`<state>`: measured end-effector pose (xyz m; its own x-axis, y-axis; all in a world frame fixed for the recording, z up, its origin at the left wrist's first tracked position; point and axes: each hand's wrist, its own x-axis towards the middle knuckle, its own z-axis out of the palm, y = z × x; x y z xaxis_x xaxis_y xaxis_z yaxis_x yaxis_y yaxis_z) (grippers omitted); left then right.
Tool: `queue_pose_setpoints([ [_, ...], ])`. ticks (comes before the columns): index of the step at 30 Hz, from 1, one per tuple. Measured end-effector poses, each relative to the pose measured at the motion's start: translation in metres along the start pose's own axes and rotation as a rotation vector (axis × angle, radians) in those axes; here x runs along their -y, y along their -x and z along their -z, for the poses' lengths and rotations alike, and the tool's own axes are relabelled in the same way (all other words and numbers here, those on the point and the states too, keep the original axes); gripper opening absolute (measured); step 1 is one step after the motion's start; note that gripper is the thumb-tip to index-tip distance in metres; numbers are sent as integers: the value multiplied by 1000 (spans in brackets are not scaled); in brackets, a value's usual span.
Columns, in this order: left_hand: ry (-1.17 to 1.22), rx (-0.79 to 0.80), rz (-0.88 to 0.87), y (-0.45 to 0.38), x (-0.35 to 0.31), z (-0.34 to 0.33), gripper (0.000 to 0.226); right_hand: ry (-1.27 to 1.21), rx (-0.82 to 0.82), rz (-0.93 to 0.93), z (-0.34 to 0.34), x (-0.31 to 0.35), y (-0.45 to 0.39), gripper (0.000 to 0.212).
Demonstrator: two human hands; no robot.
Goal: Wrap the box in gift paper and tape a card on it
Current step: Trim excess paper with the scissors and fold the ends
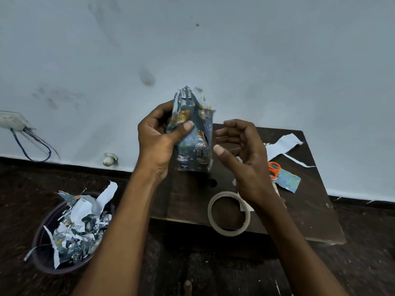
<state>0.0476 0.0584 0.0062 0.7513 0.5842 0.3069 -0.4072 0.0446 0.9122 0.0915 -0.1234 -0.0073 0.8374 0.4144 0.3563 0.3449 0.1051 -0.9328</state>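
Observation:
A small box [193,133] wrapped in dark blue animal-print gift paper is held upright above the low wooden board [303,212]. My left hand [158,135] grips its left side, thumb pressed across the front. Loose paper flaps stick up at the box's top. My right hand [241,154] hovers just right of the box with fingers loosely curled, holding nothing and apart from the paper. A roll of clear tape [229,213] lies on the board's near edge, below my right hand.
Orange-handled scissors [274,169] and a scrap of gift paper [287,181] lie on the board to the right, with white paper strips [282,145] behind. A dark bowl [46,256] full of paper offcuts sits on the floor at left. The wall is close behind.

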Motion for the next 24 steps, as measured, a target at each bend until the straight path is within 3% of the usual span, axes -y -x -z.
queue_pose_setpoints([
  [6, 58, 45, 97, 6, 2, -4, 34, 149, -79, 56, -19, 2, -3, 49],
  [9, 88, 128, 141, 11, 0, -4, 42, 190, -117, 84, -22, 2, -6, 45],
  [13, 191, 120, 180, 17, -2, -2, 50, 243, -161, 214, -26, 4, -7, 37],
  [16, 170, 156, 185, 20, -3, -2, 49, 250, -234, 263, -30, 13, -6, 50],
  [19, -1, 214, 164, 22, -5, -3, 62, 342, -278, 358, -28, 22, -6, 62],
  [24, -148, 326, 134, 23, -9, -5, 54, 590, -243, 419, -20, 32, -7, 30],
])
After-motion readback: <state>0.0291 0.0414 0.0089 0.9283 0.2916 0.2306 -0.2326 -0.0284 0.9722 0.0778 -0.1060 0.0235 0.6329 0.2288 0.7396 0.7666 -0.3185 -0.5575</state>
